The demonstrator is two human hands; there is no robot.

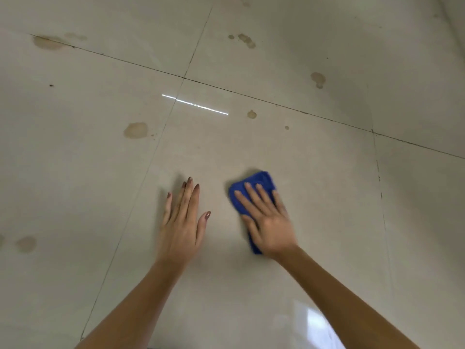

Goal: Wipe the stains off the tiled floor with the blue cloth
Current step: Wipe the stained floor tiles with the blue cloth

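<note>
A folded blue cloth point(256, 183) lies on the beige tiled floor point(314, 187), and my right hand point(266, 220) presses flat on it with straight fingers. To its left, my left hand point(182, 222) rests flat on the bare tile, fingers straight. Brownish stains mark the floor farther out: a large stain point(136, 130) to the upper left of my left hand, a small stain point(251, 114) above the cloth, and a stain point(318, 79) on the far right tile.
More stains lie at the far left by a grout line point(47, 42), at the far middle point(246, 40) and at the left edge point(26, 243). Dark grout lines cross the floor. A light reflection point(195, 105) streaks the middle tile.
</note>
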